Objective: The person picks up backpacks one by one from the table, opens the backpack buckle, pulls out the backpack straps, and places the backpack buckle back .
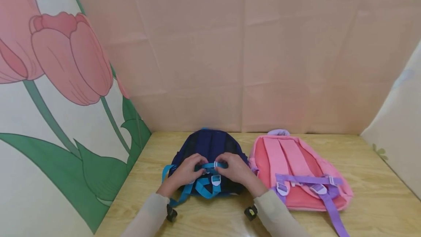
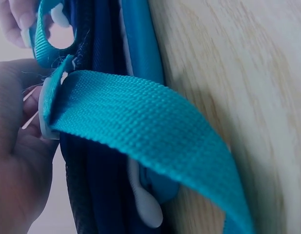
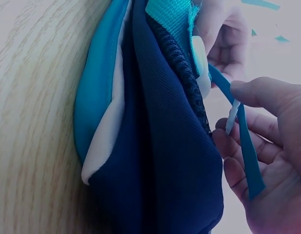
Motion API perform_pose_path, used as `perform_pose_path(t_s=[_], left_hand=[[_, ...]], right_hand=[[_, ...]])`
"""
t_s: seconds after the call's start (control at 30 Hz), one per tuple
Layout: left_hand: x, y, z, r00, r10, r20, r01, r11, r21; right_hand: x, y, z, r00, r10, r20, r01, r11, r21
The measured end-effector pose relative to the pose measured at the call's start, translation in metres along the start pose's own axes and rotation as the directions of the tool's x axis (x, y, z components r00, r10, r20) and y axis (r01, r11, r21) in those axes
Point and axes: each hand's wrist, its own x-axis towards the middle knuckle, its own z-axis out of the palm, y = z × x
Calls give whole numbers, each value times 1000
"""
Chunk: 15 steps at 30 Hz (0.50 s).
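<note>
A navy backpack (image 1: 210, 142) lies on the table with its shoulder straps facing up. Across its middle runs a light-blue chest strap (image 1: 208, 165). My left hand (image 1: 188, 170) pinches the left part of this strap between thumb and fingers. On the other side my right hand (image 1: 237, 168) grips the strap at a small white slider (image 3: 232, 117), its thumb on top. The strap's end lies against the right palm in the right wrist view. A wide blue webbing strap (image 2: 140, 122) loops down in front of the left hand in the left wrist view.
To the right lies a pink backpack (image 1: 273, 156) with purple straps, one hanging toward the table's front edge. White adjuster buckles (image 1: 216, 180) sit on the blue straps. A pink-brown cloth (image 1: 243, 54) rises behind the wooden table (image 1: 361, 193); a tulip-printed panel (image 1: 72, 57) stands left.
</note>
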Motion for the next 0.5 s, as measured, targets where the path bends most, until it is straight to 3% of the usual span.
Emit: perform_pose_path(t_s=[0.2,0.5], left_hand=[[-1,-1,2,999,32,-19,-32,999,-7],[-3,0,1,999,34,-18,-34,999,7]], right_hand=[[-2,3,1,1000,-12,-7,12,1000,-19],[-3,4,1,1000,5,-9,-5,1000,-7]])
